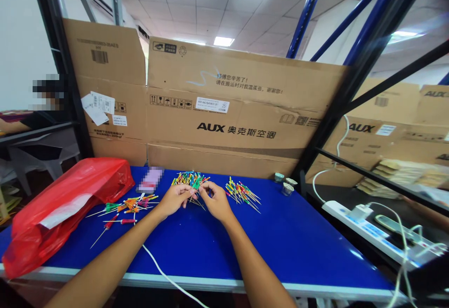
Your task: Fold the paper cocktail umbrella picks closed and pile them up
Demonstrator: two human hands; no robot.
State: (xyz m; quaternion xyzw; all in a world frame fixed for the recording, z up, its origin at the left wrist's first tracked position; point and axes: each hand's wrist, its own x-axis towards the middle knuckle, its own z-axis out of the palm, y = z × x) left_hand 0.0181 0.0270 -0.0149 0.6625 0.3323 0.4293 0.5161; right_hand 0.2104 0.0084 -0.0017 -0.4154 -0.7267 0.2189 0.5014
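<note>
My left hand and my right hand meet above the blue table, fingertips pinched close together. Between them is a small green-topped stick, which both seem to hold. Right behind the hands lies a pile of colourful-topped sticks, partly hidden by them. To the right of my right hand is a second pile of sticks with red, yellow and green tops. Left of my left hand lie sticks with orange, green and pink paper tops.
A red plastic bag lies at the left, beside a blurred pinkish object. Small tubs stand at the back right. A white cable crosses the front edge. Cardboard walls the back. A person sits far left.
</note>
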